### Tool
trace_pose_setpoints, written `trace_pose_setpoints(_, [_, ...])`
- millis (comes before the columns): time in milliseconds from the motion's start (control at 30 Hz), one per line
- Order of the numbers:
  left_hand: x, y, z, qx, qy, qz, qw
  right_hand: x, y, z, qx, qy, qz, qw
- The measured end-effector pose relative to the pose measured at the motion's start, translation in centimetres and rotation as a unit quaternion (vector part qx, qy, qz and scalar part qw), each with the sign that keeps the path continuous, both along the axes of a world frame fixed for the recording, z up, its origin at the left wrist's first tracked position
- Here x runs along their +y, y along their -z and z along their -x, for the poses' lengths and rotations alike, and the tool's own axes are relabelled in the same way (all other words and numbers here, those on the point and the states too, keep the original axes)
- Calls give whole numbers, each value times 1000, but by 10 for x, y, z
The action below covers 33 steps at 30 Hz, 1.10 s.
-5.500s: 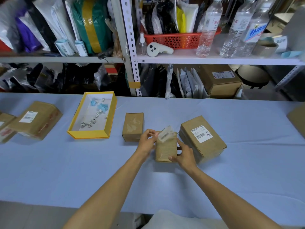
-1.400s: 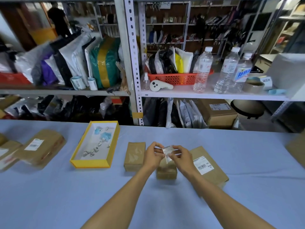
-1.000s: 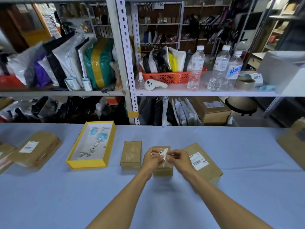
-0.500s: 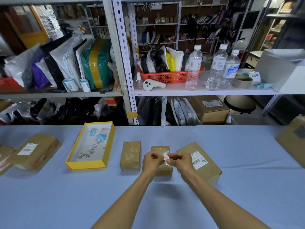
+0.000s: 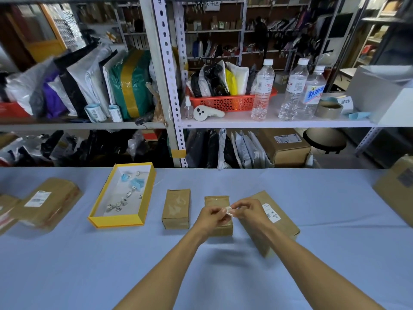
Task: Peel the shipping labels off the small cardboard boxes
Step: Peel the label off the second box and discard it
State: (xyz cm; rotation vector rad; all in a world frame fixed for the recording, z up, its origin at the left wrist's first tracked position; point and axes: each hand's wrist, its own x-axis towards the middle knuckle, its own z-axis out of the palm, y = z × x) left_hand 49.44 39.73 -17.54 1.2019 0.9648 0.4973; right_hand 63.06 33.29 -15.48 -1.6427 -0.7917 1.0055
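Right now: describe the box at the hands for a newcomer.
On the blue table, right of the yellow tray, sit three brown boxes. It is the middle box, behind the left hand and right hand pinching a crumpled label. Smaller than its right neighbour, no white sticker.

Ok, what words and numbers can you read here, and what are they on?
"退回件": white tag on the right shelf.
"MX" and "03", middle word unsure: shipping label on the big box.
"补水", roughly: blue bottle label.
Too blurred: the peeled label pinched by left hand and right hand, the left box's label, the shelf box's label, the top sign.
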Motion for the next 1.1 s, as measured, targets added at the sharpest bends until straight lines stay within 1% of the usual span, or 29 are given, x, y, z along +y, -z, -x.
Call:
trace_pose_setpoints(33, [-1,-1,0,-1,-10,3,1000,-1,-1,1,8,0,-6,1000])
trace_pose_setpoints(100, [-1,-1,-3,6,-46,-3,999,0,-4,5,2,33,-24,999])
trace_pose_setpoints(167, [-1,2,-6,30,-91,-45,994,1,-8,12,-32,78,-34,996])
trace_pose_setpoints(233, [-2,1,-7,49,-121,-88,988,6,-7,17,-66,106,-23,992])
trace_pose_setpoints(300, [-4,0,-7,61,-128,-124,982,10,-6,21,-85,119,-5,989])
trace_pose_setpoints(400, [-8,-1,-8,80,-135,-164,974,16,-6,28,-87,136,9,987])
trace_pose_setpoints(467, [-10,-4,-7,88,-154,-181,967,21,-8,31,-81,127,10,988])
trace_pose_setpoints(567, [-8,-4,-4,97,-176,-194,960,23,-8,29,-81,57,9,995])
trace_pose_setpoints(633, [-7,-3,1,88,-173,-193,962,20,-8,26,-29,22,-8,999])
trace_pose_setpoints(700, [-9,-3,4,88,-154,-198,964,15,-7,21,9,25,-25,999])
trace_pose_setpoints(800, [-14,-3,4,85,-121,-197,969,10,-4,13,-2,30,-32,999])
trace_pose_setpoints(933, [-16,-4,6,64,-81,-197,975,5,0,5,1,0,-7,1000])
trace_pose_setpoints(1033, [-17,-5,11,49,-52,-171,983,1,1,3,20,-23,-11,999])
trace_pose_setpoints(1100, [-18,-7,13,40,-41,-144,988,0,1,3,-4,-21,-20,1000])
